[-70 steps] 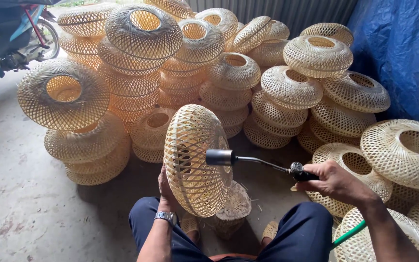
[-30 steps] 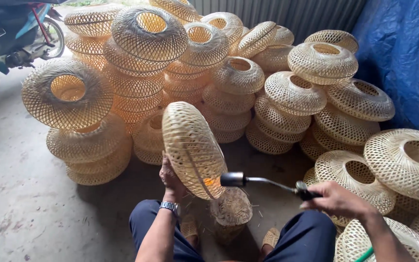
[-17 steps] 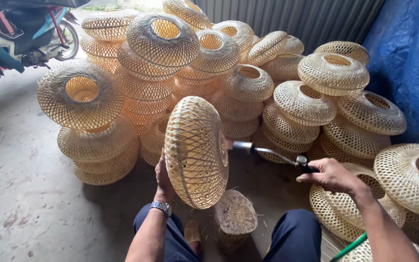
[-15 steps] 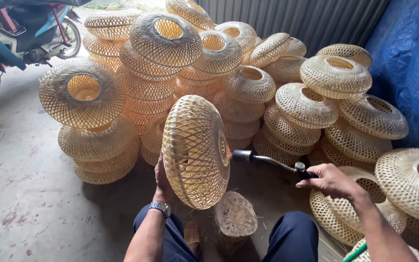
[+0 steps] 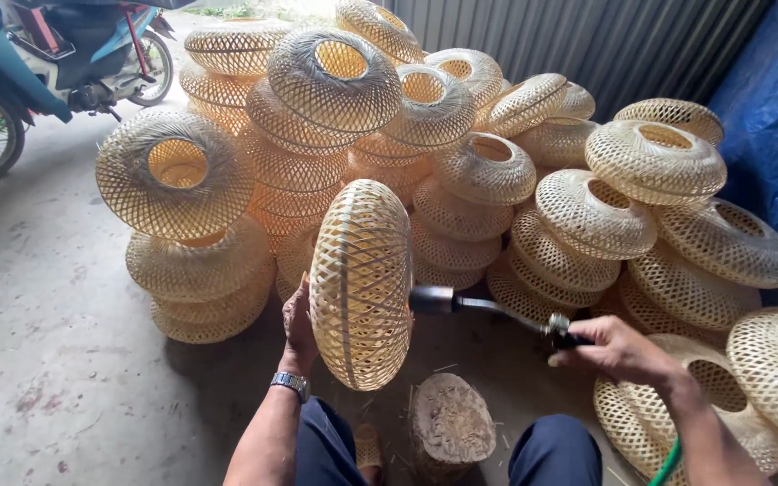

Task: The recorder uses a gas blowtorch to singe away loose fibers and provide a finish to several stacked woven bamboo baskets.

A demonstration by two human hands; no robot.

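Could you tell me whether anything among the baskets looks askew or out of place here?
Yes: the woven basket topping the left stack sits tipped on its side, opening facing outward, whereas those beneath lie flat. Nothing looks spilled or broken.

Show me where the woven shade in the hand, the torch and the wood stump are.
woven bamboo shade (image 5: 359, 283), head view, middle of its woven side.
torch (image 5: 483, 307), head view, on its metal tube.
wood stump (image 5: 450, 425), head view, its cut top.
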